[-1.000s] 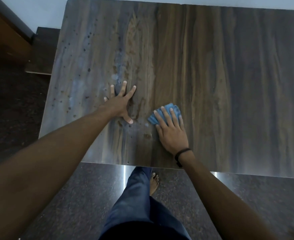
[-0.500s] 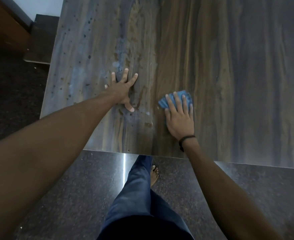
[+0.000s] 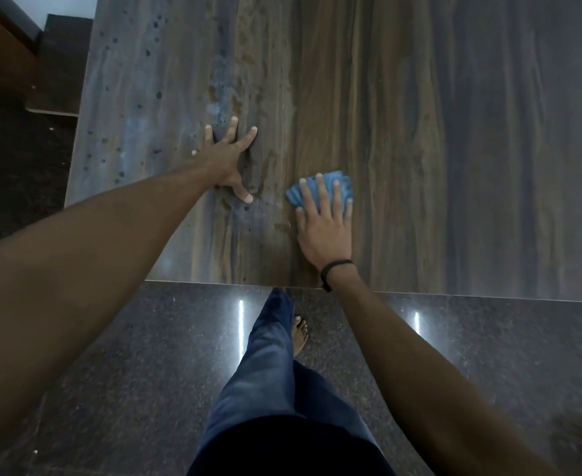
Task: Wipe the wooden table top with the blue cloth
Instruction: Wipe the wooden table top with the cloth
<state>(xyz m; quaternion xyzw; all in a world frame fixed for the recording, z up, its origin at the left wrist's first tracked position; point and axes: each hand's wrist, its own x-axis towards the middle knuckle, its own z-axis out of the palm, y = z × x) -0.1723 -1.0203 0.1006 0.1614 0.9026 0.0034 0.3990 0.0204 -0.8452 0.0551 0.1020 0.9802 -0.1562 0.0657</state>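
Note:
The wooden table top (image 3: 437,132) fills the upper part of the head view, dark brown with streaked grain, and its left part carries pale smears and dark spots. A folded blue cloth (image 3: 342,187) lies near the front edge. My right hand (image 3: 324,228) presses flat on the cloth with straight fingers, covering most of it. My left hand (image 3: 226,159) rests flat on the table to the left of the cloth, fingers spread, on the smeared patch.
The table's front edge (image 3: 454,295) runs across the middle of the view. Below it lies a polished dark stone floor (image 3: 488,365) with my leg in blue trousers and a bare foot (image 3: 300,333). A dark step (image 3: 59,70) stands past the table's left edge.
My right hand has slid the cloth a little away from me and to the right over the table. My left hand has stayed planted in the same spot.

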